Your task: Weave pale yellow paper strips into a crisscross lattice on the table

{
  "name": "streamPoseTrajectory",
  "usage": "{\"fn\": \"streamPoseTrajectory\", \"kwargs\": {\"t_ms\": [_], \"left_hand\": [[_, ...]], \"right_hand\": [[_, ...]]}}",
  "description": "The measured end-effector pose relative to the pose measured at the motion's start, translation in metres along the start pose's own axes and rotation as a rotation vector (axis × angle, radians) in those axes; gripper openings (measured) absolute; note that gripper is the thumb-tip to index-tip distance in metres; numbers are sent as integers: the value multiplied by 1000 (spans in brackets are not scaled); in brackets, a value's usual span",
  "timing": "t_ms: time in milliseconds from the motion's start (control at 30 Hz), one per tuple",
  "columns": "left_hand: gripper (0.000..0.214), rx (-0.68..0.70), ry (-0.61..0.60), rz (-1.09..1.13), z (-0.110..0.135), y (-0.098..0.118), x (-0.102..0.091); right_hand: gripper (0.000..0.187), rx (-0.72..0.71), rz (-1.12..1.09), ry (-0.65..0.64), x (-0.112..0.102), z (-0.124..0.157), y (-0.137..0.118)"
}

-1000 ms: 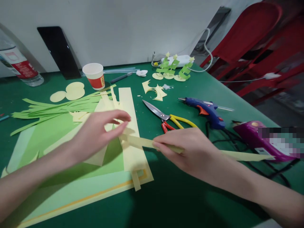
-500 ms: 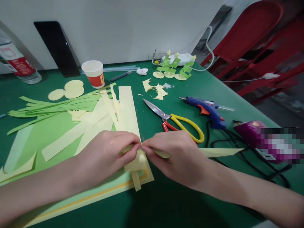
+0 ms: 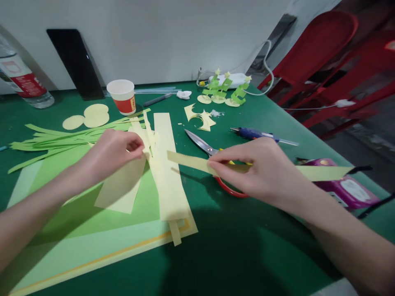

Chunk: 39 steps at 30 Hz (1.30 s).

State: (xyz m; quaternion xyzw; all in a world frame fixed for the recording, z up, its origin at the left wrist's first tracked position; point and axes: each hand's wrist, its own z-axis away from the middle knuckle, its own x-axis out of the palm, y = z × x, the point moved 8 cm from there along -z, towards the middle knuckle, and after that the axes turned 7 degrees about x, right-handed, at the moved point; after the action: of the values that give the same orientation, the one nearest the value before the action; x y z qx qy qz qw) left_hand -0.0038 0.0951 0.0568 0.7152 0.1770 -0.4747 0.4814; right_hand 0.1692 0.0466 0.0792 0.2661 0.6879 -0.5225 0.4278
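Note:
My right hand pinches a long pale yellow paper strip between thumb and fingers. One end points left over the paper pile, and the other emerges beyond my wrist. Beneath this hand lie scissors with yellow and red handles, partly covered. My left hand is closed in a pinch above the pale paper pieces; a small pale bit of paper strip shows at its fingertips, the remainder hidden by the hand and forearm. A wide pale yellow strip lies between the hands.
Green strips and sheets cover the left side. Behind stand a paper cup, phone and bottle. Small paper plants sit at the back right. A blue glue gun and purple box lie right.
My hands, fingertips together before, have moved apart. The left went up and left over the pile; the right went up and right with its strip, now covering part of the scissors and glue gun.

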Motion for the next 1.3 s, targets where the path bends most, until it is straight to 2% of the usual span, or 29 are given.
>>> {"fn": "streamPoseTrajectory", "kwargs": {"t_ms": [100, 200, 267, 400, 500, 633, 767, 900, 1000, 1300], "left_hand": [[27, 0, -12, 154, -2, -1, 0], [29, 75, -135, 361, 3, 20, 17], [23, 100, -227, 296, 11, 33, 31], [26, 166, -258, 236, 25, 51, 46], [25, 194, -260, 249, 29, 57, 49], [25, 251, -229, 226, 30, 62, 47], [26, 296, -197, 211, 33, 67, 45], [26, 300, -219, 219, 35, 71, 42], [25, 259, -244, 265, 33, 70, 37], [18, 33, -311, 395, 19, 42, 11]], "right_hand": [[23, -39, -113, -60, 4, -3, -1], [21, -60, -171, -154, 21, -6, -2], [18, -35, -192, -159, 30, -8, 0], [11, 35, -361, -78, 34, -8, 0], [9, 56, -456, -81, 35, -4, -5], [9, 65, -487, -176, 41, 1, -11], [8, 105, -504, -173, 41, 2, -10], [8, 129, -542, -255, 47, 3, -9], [8, 117, -553, -312, 48, 3, -8], [9, 164, -475, -277, 27, -6, 6]]}}
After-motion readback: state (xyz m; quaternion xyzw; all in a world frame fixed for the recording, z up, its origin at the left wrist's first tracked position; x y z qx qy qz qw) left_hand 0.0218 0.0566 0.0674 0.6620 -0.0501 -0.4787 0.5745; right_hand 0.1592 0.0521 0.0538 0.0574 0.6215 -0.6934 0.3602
